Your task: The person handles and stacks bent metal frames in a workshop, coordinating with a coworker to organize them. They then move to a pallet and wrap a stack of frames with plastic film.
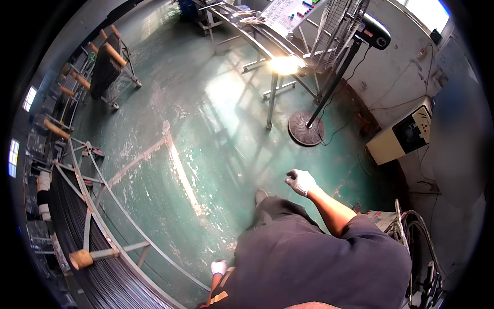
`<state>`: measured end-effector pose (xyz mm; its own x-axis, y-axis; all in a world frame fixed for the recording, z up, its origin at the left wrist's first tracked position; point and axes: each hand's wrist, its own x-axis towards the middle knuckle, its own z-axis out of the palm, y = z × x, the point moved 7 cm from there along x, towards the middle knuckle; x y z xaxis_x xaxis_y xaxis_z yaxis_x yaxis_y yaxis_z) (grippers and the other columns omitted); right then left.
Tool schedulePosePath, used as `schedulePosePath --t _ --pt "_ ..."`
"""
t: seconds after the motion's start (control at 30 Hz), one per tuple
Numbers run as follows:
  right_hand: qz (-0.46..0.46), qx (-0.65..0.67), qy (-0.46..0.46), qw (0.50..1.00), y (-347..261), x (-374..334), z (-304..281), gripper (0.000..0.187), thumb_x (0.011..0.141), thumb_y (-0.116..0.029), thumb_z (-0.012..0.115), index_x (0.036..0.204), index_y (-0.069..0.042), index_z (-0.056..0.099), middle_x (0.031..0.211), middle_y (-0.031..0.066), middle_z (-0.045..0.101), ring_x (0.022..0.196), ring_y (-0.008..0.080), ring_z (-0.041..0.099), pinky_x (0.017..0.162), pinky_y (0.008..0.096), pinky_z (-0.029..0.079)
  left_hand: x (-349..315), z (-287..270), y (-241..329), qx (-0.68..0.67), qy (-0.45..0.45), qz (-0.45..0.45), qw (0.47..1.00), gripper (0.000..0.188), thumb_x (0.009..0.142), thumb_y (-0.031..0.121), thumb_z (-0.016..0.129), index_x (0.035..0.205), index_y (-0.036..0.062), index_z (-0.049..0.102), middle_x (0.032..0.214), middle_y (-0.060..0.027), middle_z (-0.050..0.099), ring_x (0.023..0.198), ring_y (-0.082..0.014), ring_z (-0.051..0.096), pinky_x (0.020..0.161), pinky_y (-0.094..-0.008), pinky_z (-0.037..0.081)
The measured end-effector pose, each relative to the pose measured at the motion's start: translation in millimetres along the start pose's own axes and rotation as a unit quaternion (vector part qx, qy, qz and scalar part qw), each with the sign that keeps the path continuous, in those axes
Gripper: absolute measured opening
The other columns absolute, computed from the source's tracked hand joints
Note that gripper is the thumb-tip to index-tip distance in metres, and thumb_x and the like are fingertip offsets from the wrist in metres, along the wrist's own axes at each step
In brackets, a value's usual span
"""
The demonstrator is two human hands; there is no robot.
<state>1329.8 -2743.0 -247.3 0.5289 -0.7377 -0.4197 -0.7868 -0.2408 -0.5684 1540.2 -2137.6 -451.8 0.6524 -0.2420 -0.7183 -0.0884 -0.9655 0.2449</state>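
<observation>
My right hand (pixel 302 183) is in a white glove with dark fingertips. It hangs in the air in front of my body, fingers curled in, and nothing shows in it. Nearest to it are my dark trousers and a shoe (pixel 261 195) on the worn green floor (pixel 226 170). Low at my left side is my left hand (pixel 218 267), also in a white glove. Its fingers are too small and turned away to make out. Beside that hand stands a curved metal rack (pixel 139 229) carrying a thick bundle of long black strips (pixel 110 278).
A pedestal fan (pixel 339 38) on a round base (pixel 306 129) stands ahead right, its cable trailing. Behind it is a metal-framed bench (pixel 262 49) with a whiteboard (pixel 290 15). A beige machine (pixel 401 136) lines the right wall. Wheeled racks (pixel 116 56) stand far left.
</observation>
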Motion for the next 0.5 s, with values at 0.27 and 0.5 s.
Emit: schedulePosePath --t 0.27,0.5 --pt "-0.073 0.043 0.077 0.993 -175 229 -113 0.047 0.098 -0.037 0.071 0.132 -0.005 0.072 0.123 0.0202 0.078 0.117 0.0354 0.075 0.103 0.0425 0.058 170 -188 373 -0.357 -0.003 0.155 0.921 0.022 0.098 0.002 0.066 0.118 -0.0017 0.075 0.108 -0.0099 0.078 0.1 -0.0201 0.073 0.095 -0.0337 0.057" --pt "0.013 0.099 0.279 0.955 -198 412 -217 0.044 0.098 -0.035 0.069 0.133 -0.01 0.071 0.122 0.0184 0.079 0.114 0.0364 0.075 0.102 0.044 0.057 332 -328 623 -0.149 -0.043 0.31 0.938 0.022 0.098 0.005 0.067 0.117 -0.0017 0.075 0.108 -0.0121 0.079 0.101 -0.0196 0.074 0.094 -0.0329 0.057"
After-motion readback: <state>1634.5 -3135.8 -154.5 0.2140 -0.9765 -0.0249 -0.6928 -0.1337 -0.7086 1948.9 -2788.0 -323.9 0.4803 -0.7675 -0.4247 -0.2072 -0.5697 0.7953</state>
